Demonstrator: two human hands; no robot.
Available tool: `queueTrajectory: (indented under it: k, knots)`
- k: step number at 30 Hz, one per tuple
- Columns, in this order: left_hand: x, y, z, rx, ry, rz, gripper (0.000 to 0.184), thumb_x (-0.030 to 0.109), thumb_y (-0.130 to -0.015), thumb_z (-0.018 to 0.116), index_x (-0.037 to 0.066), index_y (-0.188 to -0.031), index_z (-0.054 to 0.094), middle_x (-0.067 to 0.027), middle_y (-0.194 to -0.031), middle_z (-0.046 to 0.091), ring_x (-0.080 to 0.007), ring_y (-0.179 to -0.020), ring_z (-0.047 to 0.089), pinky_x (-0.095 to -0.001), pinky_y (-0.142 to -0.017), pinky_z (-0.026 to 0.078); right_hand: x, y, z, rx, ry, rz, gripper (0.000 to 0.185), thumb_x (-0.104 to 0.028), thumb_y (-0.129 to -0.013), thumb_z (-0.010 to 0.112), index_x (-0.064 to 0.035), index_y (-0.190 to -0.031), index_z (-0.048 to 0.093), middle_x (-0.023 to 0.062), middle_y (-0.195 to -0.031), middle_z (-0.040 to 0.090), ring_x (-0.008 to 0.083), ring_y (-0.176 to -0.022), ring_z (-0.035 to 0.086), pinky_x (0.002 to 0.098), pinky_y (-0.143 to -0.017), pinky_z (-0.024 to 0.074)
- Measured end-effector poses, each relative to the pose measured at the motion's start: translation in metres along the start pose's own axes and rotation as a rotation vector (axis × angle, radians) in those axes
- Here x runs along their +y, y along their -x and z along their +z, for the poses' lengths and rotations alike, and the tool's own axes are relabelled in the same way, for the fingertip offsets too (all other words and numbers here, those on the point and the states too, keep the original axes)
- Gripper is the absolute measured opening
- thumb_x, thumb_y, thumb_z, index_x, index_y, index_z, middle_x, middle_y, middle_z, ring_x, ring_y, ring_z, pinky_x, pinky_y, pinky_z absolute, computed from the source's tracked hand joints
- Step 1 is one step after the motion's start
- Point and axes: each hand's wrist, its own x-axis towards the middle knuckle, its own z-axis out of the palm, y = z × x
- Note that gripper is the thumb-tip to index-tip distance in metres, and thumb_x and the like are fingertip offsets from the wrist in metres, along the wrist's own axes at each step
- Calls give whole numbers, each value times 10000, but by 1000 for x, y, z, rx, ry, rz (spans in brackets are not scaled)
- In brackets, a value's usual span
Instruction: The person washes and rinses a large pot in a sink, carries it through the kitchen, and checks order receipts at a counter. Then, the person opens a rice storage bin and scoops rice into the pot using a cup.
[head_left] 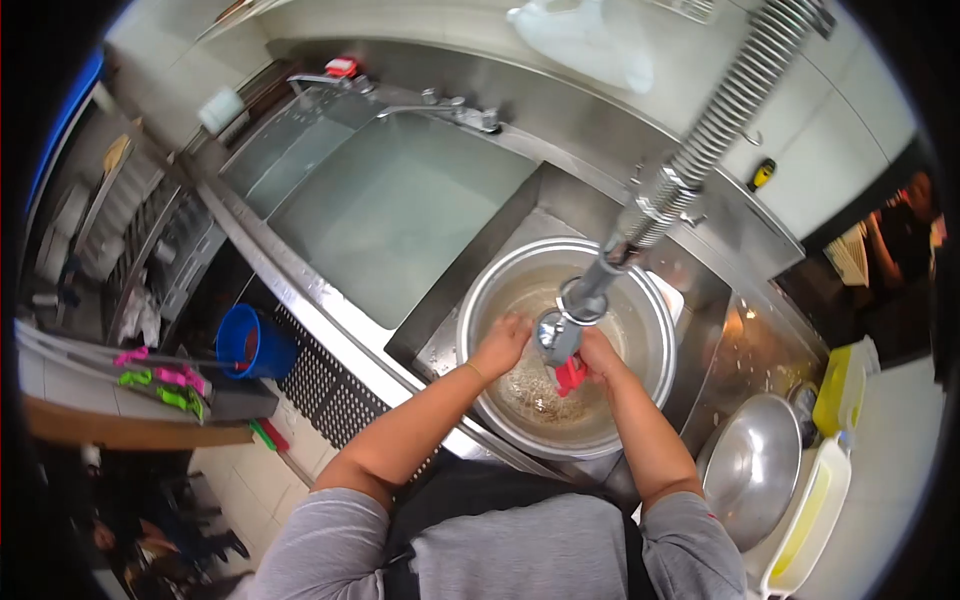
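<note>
A large round metal pot (664,345) stands in the right sink basin, with some cloudy liquid and bits at its bottom. Over the pot hangs a grey spray nozzle (560,330) with a red part, at the end of a coiled metal hose (735,95). My right hand (598,357) is closed round the nozzle, near the red part. On the left inside of the pot is my left hand (506,342); its fingers point toward the nozzle, and whether they hold anything is too small to tell.
Two basins of cloudy water (400,210) lie to the left. A metal bowl (755,470) and a white-and-yellow tray (810,520) are at the right. A blue bucket (255,342) stands lower left. Other people are partly visible at the right edge and lower left.
</note>
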Motion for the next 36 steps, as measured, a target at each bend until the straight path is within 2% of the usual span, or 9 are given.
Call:
queueTrajectory:
  k: [3,12,18,25,27,30,31,32,36]
  knots:
    - [13,-19,29,-485,1305,-555,286,283,-875,579,85,-1081,593,-103,-965,645,-220,-989,591,-381,-924,446,8,2,-9,205,-100,-162,205,-256,-928,504,-66,-1003,529,-6,-674,521,97,-540,467,253,-466,390]
    - [-32,-61,50,-315,1386,-672,136,262,-842,575,151,-764,580,-29,-681,593,-189,-597,586,-314,-526,513,-16,61,-166,1294,-679,-851,134,22,-795,453,-110,-811,473,-7,-677,448,124,-575,458,290,-508,391]
    - [-28,-75,58,-266,1396,-918,156,176,-824,584,59,-730,543,-56,-629,506,-180,-571,511,-254,-460,429,-14,107,-280,1046,-673,-745,209,-30,-848,472,-81,-1038,542,69,-844,570,178,-745,553,309,-600,459]
    - [-7,-80,70,-222,1312,-839,118,134,-844,592,19,-825,613,-79,-719,602,-205,-678,601,-292,-590,530,-50,325,-249,1848,441,-353,334,-65,-763,566,-29,-1092,606,174,-1117,583,320,-1042,549,360,-941,404]
    - [5,-69,66,-280,1359,-844,114,145,-852,589,48,-793,593,-49,-687,572,-160,-621,563,-254,-534,458,28,373,-338,2196,590,-559,350,-50,-735,537,-43,-1076,613,195,-1057,584,343,-1075,514,378,-961,381]
    - [-27,-80,62,-636,1362,-779,128,154,-839,584,80,-738,561,-27,-660,550,-121,-548,506,-220,-464,364,124,437,-398,2103,809,148,384,-100,-743,513,-61,-1110,618,221,-1101,604,353,-1067,555,425,-907,439]
    - [-25,-75,63,-608,1392,-806,138,153,-843,573,81,-727,555,-22,-658,547,-115,-534,491,-217,-450,338,98,448,-396,1766,588,630,405,-129,-743,533,-33,-1130,600,230,-1073,618,347,-1088,555,425,-908,449]
    - [-14,-70,63,-577,1421,-831,149,152,-847,562,81,-716,549,-17,-655,544,-108,-519,477,-214,-436,312,120,439,-428,2033,573,369,521,-156,-716,558,-80,-1231,532,249,-1119,586,401,-1030,569,466,-881,461]
    - [4,-54,65,-422,1321,-707,125,146,-870,529,47,-807,572,-16,-684,566,-111,-523,502,-211,-424,365,129,443,-481,1776,832,418,851,-325,-774,616,-225,-1471,137,296,-1426,260,416,-1344,242,620,-1042,205]
